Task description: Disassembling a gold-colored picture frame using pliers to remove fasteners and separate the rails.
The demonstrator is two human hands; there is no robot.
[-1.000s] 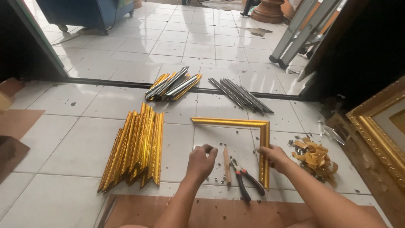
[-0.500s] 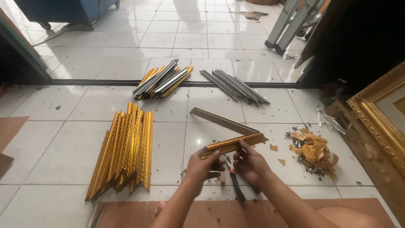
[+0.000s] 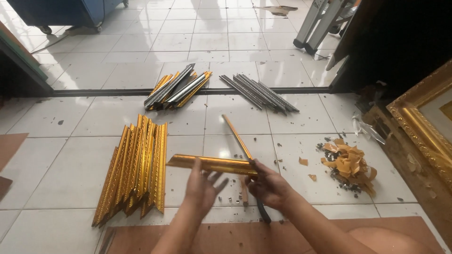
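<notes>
My right hand grips the corner of an L-shaped joined gold moulding, held above the tiled floor. One arm of it runs left over my left hand; the other points away toward the far tiles. With its fingers spread, my left hand is just under the horizontal arm, touching or nearly touching it. Below my hands on the floor lie dark-handled pliers and a small wooden-handled tool, both partly hidden.
A stack of several gold mouldings lies at left. Gold-and-silver strips and grey strips lie by the door track. Gold scraps, an ornate gold frame, ladder legs, brown board.
The joined moulding lay flat on the floor a second ago. Both hands lifted and turned it; now the right hand holds its corner and the left hand has spread under it.
</notes>
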